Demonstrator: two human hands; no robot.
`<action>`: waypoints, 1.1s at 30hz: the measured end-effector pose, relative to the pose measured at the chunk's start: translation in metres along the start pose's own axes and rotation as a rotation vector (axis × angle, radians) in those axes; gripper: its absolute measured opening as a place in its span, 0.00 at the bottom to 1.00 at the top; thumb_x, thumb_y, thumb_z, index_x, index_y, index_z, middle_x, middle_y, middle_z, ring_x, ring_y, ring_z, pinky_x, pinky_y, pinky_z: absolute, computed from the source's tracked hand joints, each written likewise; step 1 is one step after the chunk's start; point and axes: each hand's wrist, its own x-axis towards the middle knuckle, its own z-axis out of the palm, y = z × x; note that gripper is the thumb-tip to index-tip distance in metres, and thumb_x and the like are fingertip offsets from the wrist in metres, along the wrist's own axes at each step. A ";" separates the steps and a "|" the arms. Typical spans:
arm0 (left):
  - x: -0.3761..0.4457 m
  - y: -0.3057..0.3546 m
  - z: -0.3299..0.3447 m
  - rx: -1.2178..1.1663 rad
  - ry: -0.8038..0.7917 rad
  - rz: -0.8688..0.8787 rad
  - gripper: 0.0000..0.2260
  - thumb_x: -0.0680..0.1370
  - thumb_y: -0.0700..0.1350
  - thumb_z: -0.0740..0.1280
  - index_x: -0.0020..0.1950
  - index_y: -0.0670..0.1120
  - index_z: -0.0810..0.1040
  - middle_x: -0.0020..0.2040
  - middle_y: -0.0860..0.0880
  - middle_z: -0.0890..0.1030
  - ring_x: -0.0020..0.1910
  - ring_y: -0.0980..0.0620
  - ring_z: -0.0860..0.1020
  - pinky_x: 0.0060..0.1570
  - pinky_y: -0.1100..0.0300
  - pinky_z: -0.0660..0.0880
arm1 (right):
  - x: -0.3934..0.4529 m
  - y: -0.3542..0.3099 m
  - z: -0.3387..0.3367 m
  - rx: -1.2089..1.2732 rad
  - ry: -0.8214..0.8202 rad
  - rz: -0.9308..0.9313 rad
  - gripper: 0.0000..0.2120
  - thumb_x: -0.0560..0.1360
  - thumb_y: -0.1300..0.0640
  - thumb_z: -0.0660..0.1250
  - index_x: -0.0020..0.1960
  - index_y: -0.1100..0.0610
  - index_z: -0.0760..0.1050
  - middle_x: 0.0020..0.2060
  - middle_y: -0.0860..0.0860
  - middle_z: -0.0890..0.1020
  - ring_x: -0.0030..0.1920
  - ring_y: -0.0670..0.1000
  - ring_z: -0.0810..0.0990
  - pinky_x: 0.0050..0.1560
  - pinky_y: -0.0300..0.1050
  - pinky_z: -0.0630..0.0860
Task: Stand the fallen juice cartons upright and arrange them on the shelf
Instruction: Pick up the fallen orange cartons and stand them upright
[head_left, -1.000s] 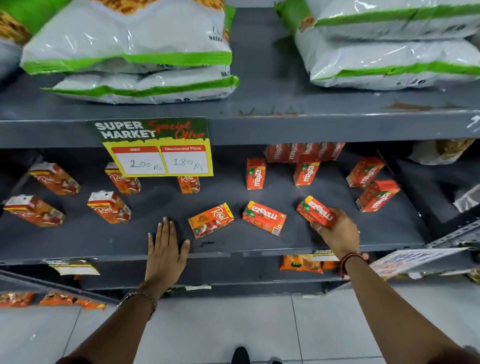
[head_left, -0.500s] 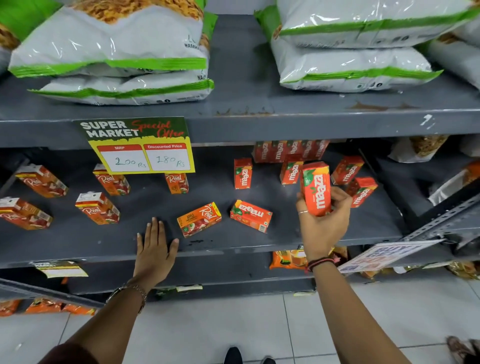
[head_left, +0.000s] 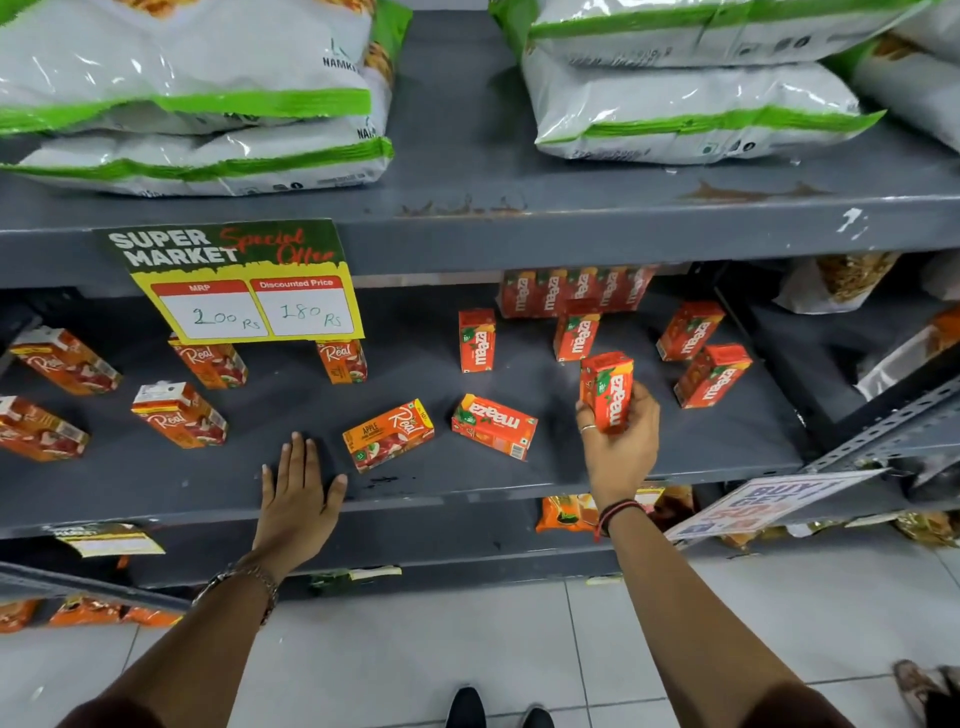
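My right hand (head_left: 621, 447) grips a red Maaza carton (head_left: 608, 389) upright, low over the grey middle shelf (head_left: 675, 447) right of centre. A second Maaza carton (head_left: 493, 426) lies flat on the shelf just left of that hand. An orange Real apple carton (head_left: 388, 434) also lies flat, beside my left hand (head_left: 298, 493), which rests palm down with fingers spread on the shelf's front edge. Several Maaza cartons (head_left: 576, 332) stand upright behind, with a row (head_left: 571, 291) at the back. Several Real cartons (head_left: 179, 413) stand at the left.
A yellow price sign (head_left: 244, 280) hangs from the upper shelf edge over the Real cartons. White and green snack bags (head_left: 675, 104) fill the upper shelf. A tilted offer card (head_left: 769, 501) sticks out at the lower right. Orange packets (head_left: 566, 514) lie on the shelf below.
My right hand picked the fallen Maaza carton off the shelf, turned it upright, and has lowered it toward the shelf. My left hand has stayed flat on the edge.
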 end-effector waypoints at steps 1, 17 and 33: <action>0.000 0.000 0.000 0.001 0.002 0.001 0.30 0.81 0.53 0.50 0.76 0.39 0.45 0.78 0.41 0.44 0.78 0.44 0.44 0.75 0.46 0.41 | 0.002 0.006 0.004 -0.007 -0.006 0.003 0.27 0.66 0.51 0.76 0.61 0.57 0.71 0.55 0.54 0.78 0.52 0.51 0.79 0.51 0.47 0.75; 0.004 -0.005 0.006 -0.024 -0.011 -0.005 0.30 0.81 0.54 0.50 0.76 0.39 0.46 0.78 0.41 0.45 0.78 0.44 0.44 0.75 0.45 0.41 | 0.013 0.036 0.036 0.044 -0.126 0.128 0.28 0.68 0.60 0.75 0.60 0.63 0.62 0.57 0.58 0.73 0.53 0.52 0.76 0.53 0.36 0.71; 0.003 -0.001 -0.002 -0.049 -0.071 -0.009 0.30 0.81 0.55 0.49 0.76 0.40 0.42 0.78 0.42 0.41 0.77 0.45 0.41 0.75 0.46 0.38 | -0.016 -0.013 0.060 -0.472 -0.784 -0.139 0.38 0.65 0.51 0.77 0.70 0.60 0.64 0.63 0.57 0.75 0.65 0.58 0.72 0.65 0.53 0.70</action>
